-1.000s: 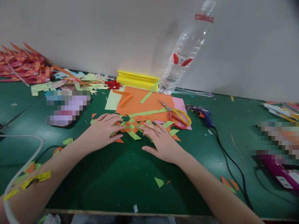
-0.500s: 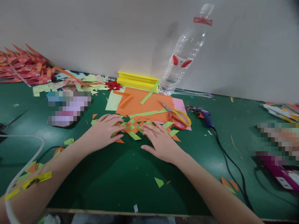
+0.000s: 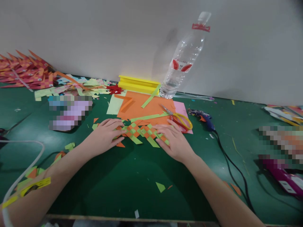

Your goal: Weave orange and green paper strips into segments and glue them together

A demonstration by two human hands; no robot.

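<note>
Two small woven paper pieces in orange and light green lie side by side on the table, the left one and the right one. My left hand rests over the outer end of the left piece, fingers stretched out and thumb apart. Over the outer end of the right piece lies my right hand, its fingers spread and touching the paper. Both hands hide parts of the weaving. Just behind are scissors with yellow and red handles, on stacked orange paper.
A clear bottle leans at the wall beside a yellow folded strip. To the right lie a blue glue gun with a black cord and a magenta device. Paper scraps and red-orange woven pieces pile up at the left.
My right hand has shifted to the right, uncovering more of the right woven piece. My left hand stays in nearly the same place. The camera view has tilted slightly.
</note>
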